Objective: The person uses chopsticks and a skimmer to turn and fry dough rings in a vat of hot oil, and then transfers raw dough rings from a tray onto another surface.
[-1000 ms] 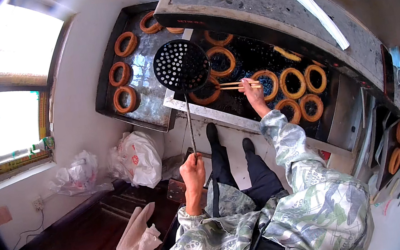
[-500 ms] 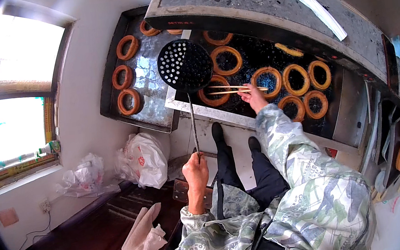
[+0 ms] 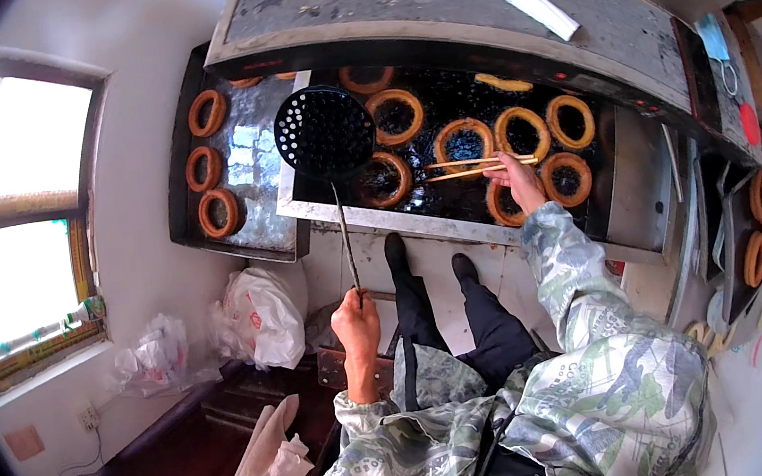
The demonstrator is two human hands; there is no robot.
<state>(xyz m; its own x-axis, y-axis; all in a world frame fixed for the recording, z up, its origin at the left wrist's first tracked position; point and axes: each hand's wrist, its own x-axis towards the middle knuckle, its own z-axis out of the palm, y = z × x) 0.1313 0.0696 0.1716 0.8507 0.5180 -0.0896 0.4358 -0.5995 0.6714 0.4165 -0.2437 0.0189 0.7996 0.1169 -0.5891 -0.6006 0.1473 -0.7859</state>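
Left hand [image 3: 356, 322] fist closed around skimmer [image 3: 324, 134] handle, mesh head over fryer [image 3: 340, 210] left edge. Right hand [image 3: 519, 181] pinches chopsticks [image 3: 472, 167], tips seemingly touching dough ring [image 3: 463, 143] in oil.

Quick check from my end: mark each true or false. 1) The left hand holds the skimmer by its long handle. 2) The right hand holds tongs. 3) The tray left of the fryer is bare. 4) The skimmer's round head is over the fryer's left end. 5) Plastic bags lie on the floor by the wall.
1) True: the left hand has its grip on the handle of the black perforated skimmer.
2) False: the right hand holds wooden chopsticks.
3) False: the tray carries fried dough rings.
4) True: it sits over the left end of the fryer.
5) True: plastic bags lie there.
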